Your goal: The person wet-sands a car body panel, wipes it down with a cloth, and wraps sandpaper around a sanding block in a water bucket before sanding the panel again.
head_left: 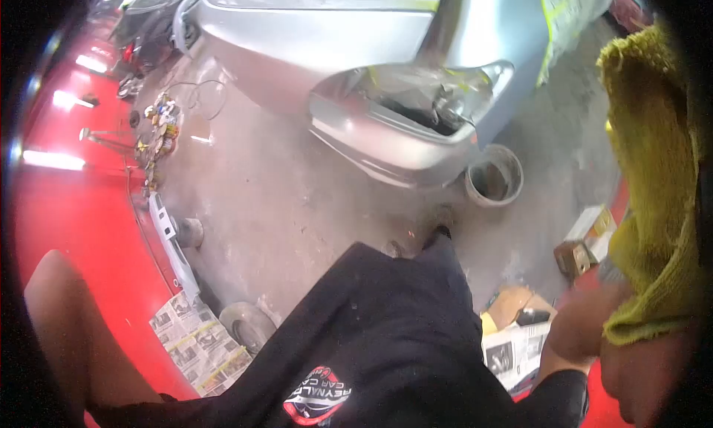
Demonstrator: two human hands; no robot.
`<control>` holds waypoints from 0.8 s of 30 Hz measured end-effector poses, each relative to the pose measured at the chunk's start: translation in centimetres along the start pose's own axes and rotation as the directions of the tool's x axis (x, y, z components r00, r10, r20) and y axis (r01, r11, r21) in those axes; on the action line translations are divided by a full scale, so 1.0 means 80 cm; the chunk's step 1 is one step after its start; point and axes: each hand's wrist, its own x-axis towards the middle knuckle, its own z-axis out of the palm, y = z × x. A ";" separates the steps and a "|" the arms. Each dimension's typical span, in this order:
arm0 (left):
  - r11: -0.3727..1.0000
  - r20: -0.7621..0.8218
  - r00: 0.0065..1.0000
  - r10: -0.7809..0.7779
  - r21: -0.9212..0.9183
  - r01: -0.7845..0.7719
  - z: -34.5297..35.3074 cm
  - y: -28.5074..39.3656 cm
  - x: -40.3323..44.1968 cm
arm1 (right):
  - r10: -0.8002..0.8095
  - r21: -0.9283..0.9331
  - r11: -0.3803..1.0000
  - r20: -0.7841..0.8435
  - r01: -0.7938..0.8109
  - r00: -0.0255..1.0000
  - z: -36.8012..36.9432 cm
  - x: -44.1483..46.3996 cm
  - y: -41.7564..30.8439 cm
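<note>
At the right edge, close to the camera, a yellow towel [646, 175] hangs in a long fold. My right hand [642, 372] is blurred at the towel's lower end and appears closed on it; the separate fingers are hard to make out. On the left, my bare left arm [59, 309] is bent, and its hand lies outside the picture. Ahead of me stands a silver car body [319, 45] with a rounded opening at its corner [401, 149]. Clear plastic sheeting [572, 15] and yellow-green tape cover parts of it. Neither hand touches the car.
A bucket [518, 183] stands on the grey floor [260, 198] beside the car's corner. Newspaper [197, 346] lies at lower left, more newspaper [512, 354] at lower right near a box [594, 231]. Small clutter [157, 134] and a long light-coloured strip [172, 242] line the red wall [67, 220].
</note>
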 end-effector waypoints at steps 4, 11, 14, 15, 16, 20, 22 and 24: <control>1.000 -0.025 1.000 0.014 0.020 -0.013 0.008 0.004 -0.018 | 0.006 -0.072 0.997 -0.027 -0.007 1.000 -0.006 -0.006 -0.007; 0.999 -0.098 0.995 0.014 -0.044 -0.019 0.009 0.008 -0.060 | 0.047 -0.099 0.994 -0.019 -0.049 0.999 -0.002 0.010 -0.034; 1.000 -0.155 0.988 0.002 -0.028 -0.006 0.012 0.009 -0.068 | 0.044 -0.083 0.995 -0.045 -0.048 0.998 0.001 0.016 -0.042; 1.000 -0.203 0.979 -0.010 -0.025 0.005 0.011 0.012 -0.080 | 0.041 -0.071 0.997 -0.050 -0.044 0.998 0.005 0.018 -0.053; 0.999 -0.263 0.965 -0.016 -0.038 0.007 0.012 0.004 -0.089 | 0.045 -0.067 0.997 -0.054 -0.049 0.998 0.009 0.026 -0.064; 0.963 -0.510 0.830 -0.228 -0.246 0.113 0.024 0.004 -0.100 | 0.180 0.105 0.979 -0.041 -0.175 0.983 0.051 0.018 -0.082; 0.845 -0.614 0.628 -0.478 -0.518 0.136 0.054 0.013 -0.094 | 0.300 0.247 0.920 0.054 -0.304 0.952 0.082 0.000 -0.094; 0.589 -0.544 0.383 -0.746 -0.808 0.000 0.116 0.026 -0.063 | 0.444 0.427 0.745 0.258 -0.514 0.858 0.115 -0.034 -0.100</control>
